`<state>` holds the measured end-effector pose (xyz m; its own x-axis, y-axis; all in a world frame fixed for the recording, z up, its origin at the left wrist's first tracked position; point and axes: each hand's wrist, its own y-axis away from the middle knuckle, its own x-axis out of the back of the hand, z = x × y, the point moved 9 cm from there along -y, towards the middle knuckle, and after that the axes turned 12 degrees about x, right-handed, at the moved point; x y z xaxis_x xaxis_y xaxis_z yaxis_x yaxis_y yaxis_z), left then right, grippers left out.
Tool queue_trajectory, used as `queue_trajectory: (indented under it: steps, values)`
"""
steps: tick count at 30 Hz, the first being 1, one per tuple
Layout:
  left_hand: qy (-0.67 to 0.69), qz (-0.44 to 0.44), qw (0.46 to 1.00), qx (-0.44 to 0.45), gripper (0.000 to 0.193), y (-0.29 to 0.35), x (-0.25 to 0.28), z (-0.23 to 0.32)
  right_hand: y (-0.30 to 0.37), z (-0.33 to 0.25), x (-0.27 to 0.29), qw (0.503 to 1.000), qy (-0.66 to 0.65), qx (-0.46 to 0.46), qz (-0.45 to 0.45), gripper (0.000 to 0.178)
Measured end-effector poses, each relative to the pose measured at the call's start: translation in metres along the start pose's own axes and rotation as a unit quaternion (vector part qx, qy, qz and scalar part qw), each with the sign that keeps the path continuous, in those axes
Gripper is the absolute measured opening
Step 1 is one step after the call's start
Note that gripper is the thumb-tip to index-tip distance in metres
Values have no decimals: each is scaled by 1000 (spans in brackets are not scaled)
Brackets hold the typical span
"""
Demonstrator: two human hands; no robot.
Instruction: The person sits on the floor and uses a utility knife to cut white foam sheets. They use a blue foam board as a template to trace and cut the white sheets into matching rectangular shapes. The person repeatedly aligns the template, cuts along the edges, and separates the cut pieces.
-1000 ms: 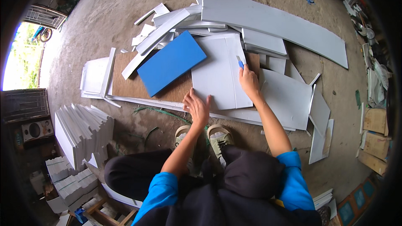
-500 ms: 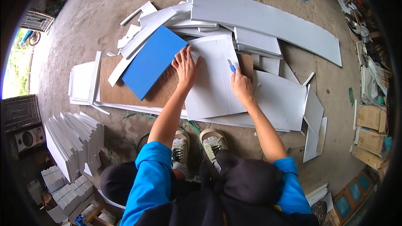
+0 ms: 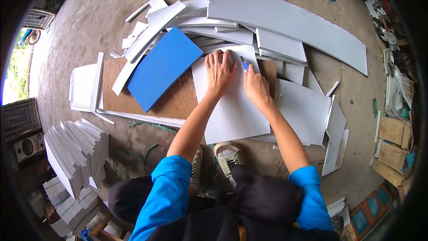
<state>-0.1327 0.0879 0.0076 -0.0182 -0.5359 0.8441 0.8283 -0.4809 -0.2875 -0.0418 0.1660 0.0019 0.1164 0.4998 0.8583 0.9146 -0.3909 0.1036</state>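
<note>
A white foam board sheet (image 3: 236, 111) lies over the brown wooden board (image 3: 167, 100), its near edge reaching past the wood toward my shoes. My left hand (image 3: 220, 72) presses flat on the sheet's upper part, fingers stretched out. In my right hand (image 3: 257, 87) is a utility knife (image 3: 244, 64) with a blue handle, its blade pointing away from me near the sheet's far right corner. Whether the blade touches the sheet I cannot tell. A blue rectangular panel (image 3: 165, 68) rests at an angle on the wood, left of the sheet.
White offcuts and strips (image 3: 154, 31) pile up behind the wood. A long white panel (image 3: 285, 22) slants across the far right. Upright white sheets (image 3: 76, 151) stand at the near left. Cardboard boxes (image 3: 392, 134) line the right side.
The white sheet has shifted toward me and turned slightly. My left hand has moved right, from near the blue panel onto the sheet. The knife has moved slightly away from me.
</note>
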Motion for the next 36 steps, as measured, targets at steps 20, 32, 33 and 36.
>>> queue_trajectory:
  steps: [20, 32, 33, 36]
  values:
    - [-3, -10, 1000, 10, 34, -1, -3, -2, -32, -11, -14, 999, 43, -24, -11, 27]
    - [-29, -22, 998, 44, 31, -17, -11, -6, -35, -12, -12, 999, 37, -25, -25, 27]
    - [-29, -25, 998, 43, 32, -16, -12, -6, -36, -12, -13, 999, 44, -21, -22, 27]
    - [-28, -26, 998, 40, 33, -16, -15, -7, -37, -13, -13, 998, 56, -18, -18, 24]
